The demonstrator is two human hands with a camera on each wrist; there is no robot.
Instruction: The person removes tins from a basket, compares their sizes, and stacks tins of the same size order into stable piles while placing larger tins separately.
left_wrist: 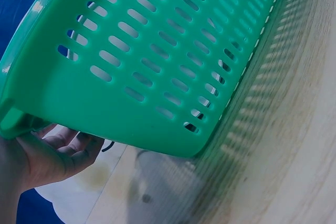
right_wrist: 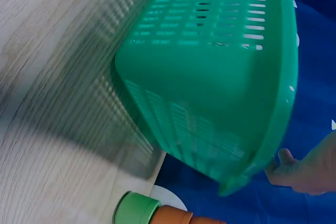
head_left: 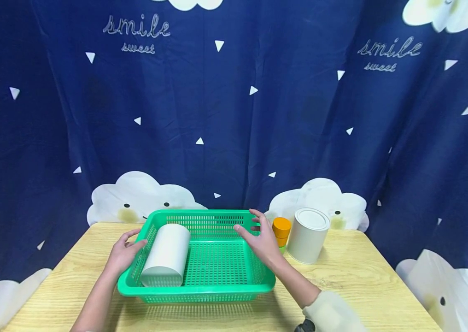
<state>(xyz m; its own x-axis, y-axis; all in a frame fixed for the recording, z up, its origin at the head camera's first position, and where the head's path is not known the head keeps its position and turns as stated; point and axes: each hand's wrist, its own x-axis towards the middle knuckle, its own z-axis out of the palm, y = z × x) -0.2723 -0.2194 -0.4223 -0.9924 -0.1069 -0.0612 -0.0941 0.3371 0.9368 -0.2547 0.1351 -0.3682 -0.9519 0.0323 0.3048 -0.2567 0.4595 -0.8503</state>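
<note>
A green plastic basket [head_left: 217, 289] with slotted walls is in front of me, and a white cylinder [head_left: 167, 251] lies on its side at its left end. My left hand [head_left: 124, 253] grips the basket's left rim, thumb over the top and fingers curled beneath the lip, as the left wrist view shows. Over the right rim, near the far corner, is my right hand [head_left: 264, 242], its thumb and fingers spread apart. In the right wrist view this hand [right_wrist: 304, 169] appears right beside the rim's corner.
Just right of the basket stands an orange and green stack of cups or containers [head_left: 281, 228]. Beside it is an upright white lidded can [head_left: 309, 236]. All rest on a light wood table [head_left: 354, 281], with a dark blue curtain [head_left: 225, 115] behind.
</note>
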